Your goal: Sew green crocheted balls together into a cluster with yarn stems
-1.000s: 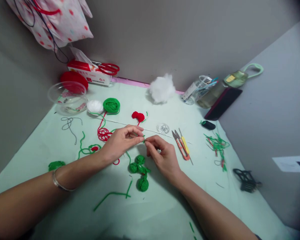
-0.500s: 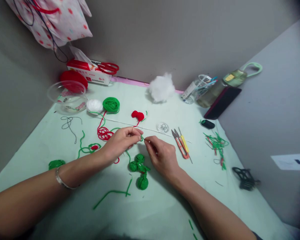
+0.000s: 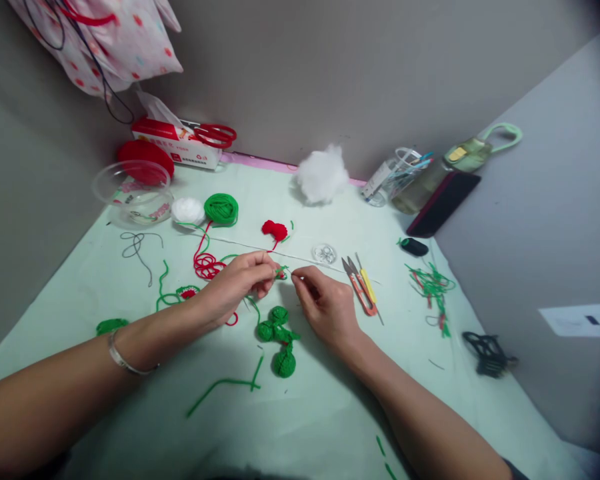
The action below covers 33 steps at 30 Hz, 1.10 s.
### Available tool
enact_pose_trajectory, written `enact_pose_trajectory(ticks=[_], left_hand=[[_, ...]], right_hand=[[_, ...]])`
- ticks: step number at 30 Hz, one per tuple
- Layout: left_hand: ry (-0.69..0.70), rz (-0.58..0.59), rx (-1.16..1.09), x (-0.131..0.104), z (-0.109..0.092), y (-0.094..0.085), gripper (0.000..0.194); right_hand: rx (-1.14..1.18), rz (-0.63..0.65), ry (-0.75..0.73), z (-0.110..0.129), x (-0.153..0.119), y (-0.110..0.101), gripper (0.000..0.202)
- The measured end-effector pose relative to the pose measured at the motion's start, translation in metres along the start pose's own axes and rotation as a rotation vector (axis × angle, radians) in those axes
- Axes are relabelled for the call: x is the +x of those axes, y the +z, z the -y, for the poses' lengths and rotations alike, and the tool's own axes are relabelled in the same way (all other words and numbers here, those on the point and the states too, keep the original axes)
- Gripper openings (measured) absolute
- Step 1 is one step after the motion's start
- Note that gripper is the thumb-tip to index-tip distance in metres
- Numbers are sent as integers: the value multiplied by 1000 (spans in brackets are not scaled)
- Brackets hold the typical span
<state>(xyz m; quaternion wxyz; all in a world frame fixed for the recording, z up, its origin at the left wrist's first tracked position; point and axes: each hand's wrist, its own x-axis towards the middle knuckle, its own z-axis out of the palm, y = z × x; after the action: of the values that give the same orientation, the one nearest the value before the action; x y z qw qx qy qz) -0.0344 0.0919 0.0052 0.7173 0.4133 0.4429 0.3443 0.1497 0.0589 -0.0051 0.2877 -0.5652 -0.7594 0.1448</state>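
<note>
My left hand (image 3: 247, 277) is closed, pinching a small green and red crochet piece (image 3: 281, 273) between thumb and fingers. Just right of it, my right hand (image 3: 325, 300) is closed too, its thumb and forefinger pinched on a thin, pale, needle-like thing (image 3: 289, 272) that points at the piece. Most of that thin thing is hidden by the fingertips. Below the hands lie stuffed green crochet balls (image 3: 284, 363) joined together. A second green and red crochet piece (image 3: 188, 292) rests left of my left hand, and a red crochet piece (image 3: 275, 231) lies beyond both hands.
Orange thread snips (image 3: 360, 287) and a yellow-handled crochet hook (image 3: 367, 285) lie right of my right hand. Green yarn (image 3: 221, 210), white yarn (image 3: 188, 211), loose red yarn (image 3: 209, 267) and white stuffing (image 3: 323, 175) sit farther back. Yarn scraps (image 3: 430, 281) lie at right.
My right hand has drawn slightly right, away from the left fingertips, and the gap between them is wider. More of the small green and red piece shows now.
</note>
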Motion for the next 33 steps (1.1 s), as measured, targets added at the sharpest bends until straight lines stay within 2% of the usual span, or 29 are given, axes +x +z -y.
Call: enact_pose_trajectory(ticks=[10, 16, 23, 29, 31, 33], left_hand=[[32, 37, -1, 1, 2, -2, 25], [21, 22, 19, -1, 2, 1, 22], [-36, 144, 3, -8, 4, 7, 13], [98, 3, -3, -5, 3, 1, 16], [136, 20, -20, -5, 2, 0, 18], [145, 92, -73, -5, 1, 1, 21]], right_hand=[[64, -22, 17, 4, -1, -2, 21], [49, -43, -15, 3, -3, 0, 22], [137, -34, 117, -1, 4, -5, 20], [353, 18, 224, 6, 9, -13, 18], [411, 34, 236, 9, 9, -15, 18], [461, 47, 253, 12, 9, -17, 19]])
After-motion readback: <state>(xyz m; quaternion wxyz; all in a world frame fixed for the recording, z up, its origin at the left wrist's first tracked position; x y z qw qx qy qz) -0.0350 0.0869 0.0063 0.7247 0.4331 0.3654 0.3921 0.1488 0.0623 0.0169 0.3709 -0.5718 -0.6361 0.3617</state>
